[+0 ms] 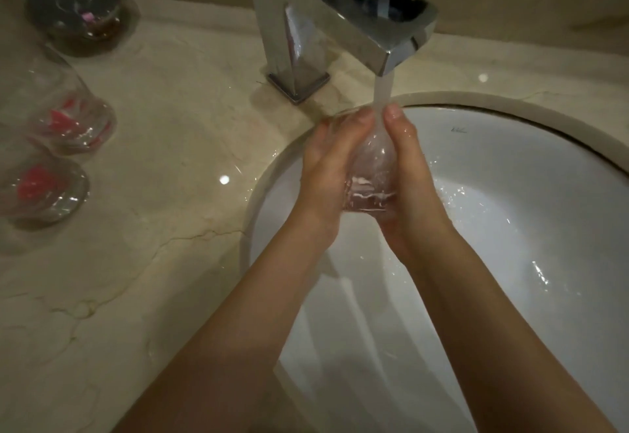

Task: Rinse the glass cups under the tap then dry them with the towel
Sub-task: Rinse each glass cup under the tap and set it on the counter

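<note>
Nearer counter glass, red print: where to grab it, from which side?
The nearer glass stands upright on the counter, another glass close behind it. Wrap the side wall at mid-height, coming from the basin side, where the counter looks open.

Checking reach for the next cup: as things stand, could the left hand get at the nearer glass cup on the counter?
Probably yes, but not right now. The left hand and right hand both hold a glass cup under the tap. Bare counter lies between it and the nearer cup.

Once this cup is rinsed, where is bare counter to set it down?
Free: marble between the tap base and the two red-marked glasses, and the near counter left of the sink rim. Crowded: the far-left edge, where the glasses and dark dish stand.
</note>
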Action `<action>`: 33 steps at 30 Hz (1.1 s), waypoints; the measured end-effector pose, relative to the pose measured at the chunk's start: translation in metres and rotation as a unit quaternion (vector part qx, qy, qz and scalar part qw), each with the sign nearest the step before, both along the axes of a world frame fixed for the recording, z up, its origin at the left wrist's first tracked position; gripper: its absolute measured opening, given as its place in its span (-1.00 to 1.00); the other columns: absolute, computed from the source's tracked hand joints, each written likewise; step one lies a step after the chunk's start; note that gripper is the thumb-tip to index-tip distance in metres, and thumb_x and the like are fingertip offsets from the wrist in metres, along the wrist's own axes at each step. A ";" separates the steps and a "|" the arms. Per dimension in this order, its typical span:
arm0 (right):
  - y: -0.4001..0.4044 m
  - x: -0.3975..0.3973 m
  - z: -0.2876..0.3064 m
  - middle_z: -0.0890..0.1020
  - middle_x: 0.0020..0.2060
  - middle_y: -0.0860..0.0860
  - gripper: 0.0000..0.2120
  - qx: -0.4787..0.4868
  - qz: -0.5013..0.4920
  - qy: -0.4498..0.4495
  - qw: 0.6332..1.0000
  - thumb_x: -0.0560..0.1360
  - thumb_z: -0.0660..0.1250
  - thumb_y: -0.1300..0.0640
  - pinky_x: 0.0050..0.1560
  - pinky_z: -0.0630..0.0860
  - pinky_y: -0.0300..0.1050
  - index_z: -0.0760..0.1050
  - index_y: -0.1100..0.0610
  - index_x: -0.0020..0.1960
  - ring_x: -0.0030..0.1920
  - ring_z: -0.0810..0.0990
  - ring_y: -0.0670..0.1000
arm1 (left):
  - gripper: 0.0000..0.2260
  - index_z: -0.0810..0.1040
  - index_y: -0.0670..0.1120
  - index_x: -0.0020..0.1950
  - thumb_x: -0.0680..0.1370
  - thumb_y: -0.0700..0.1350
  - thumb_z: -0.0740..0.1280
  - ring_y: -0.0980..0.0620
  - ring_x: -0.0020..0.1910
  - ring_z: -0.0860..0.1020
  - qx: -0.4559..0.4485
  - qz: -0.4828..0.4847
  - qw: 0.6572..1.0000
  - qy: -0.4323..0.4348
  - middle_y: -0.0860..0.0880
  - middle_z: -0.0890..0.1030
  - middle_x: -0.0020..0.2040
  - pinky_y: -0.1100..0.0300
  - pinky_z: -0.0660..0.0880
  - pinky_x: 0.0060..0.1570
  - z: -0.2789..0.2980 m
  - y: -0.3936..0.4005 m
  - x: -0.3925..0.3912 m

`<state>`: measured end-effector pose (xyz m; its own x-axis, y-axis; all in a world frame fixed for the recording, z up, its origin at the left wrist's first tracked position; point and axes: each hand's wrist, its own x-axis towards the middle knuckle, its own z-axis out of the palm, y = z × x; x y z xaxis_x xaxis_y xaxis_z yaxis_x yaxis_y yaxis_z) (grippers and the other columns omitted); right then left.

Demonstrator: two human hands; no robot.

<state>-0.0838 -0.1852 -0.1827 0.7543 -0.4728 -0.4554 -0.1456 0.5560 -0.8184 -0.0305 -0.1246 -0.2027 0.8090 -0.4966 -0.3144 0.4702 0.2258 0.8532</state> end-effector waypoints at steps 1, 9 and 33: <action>-0.001 0.000 -0.001 0.63 0.15 0.19 -0.26 0.012 0.003 -0.023 1.000 0.25 0.48 -0.33 0.13 0.57 0.25 0.55 0.19 0.20 0.13 0.65 0.18 | -0.30 0.48 -0.31 0.30 0.34 0.13 0.47 -0.15 0.09 0.58 -0.014 -0.010 1.000 0.011 -0.15 0.58 0.07 -0.04 0.52 0.09 0.001 0.001 0.000; -0.001 -0.008 -0.011 0.69 0.01 0.09 -0.47 0.115 -0.005 -0.051 0.992 0.56 0.10 -0.29 0.19 0.53 0.12 0.62 0.10 0.10 0.10 0.66 0.12 | -0.36 0.56 -0.26 0.22 0.27 0.11 0.46 -0.13 0.05 0.64 -0.004 -0.033 0.999 0.024 -0.20 0.64 0.07 0.02 0.58 0.07 0.004 0.002 0.000; -0.009 -0.006 -0.013 0.73 -0.06 0.10 -0.46 0.032 0.015 0.040 0.999 0.50 0.16 -0.38 0.20 0.54 0.21 0.69 0.02 -0.14 -0.01 0.71 0.15 | -0.45 0.54 -0.17 0.07 0.21 0.08 0.56 -0.07 -0.05 0.64 0.004 -0.009 1.000 0.007 -0.10 0.64 -0.07 0.08 0.57 -0.08 0.001 0.000 -0.002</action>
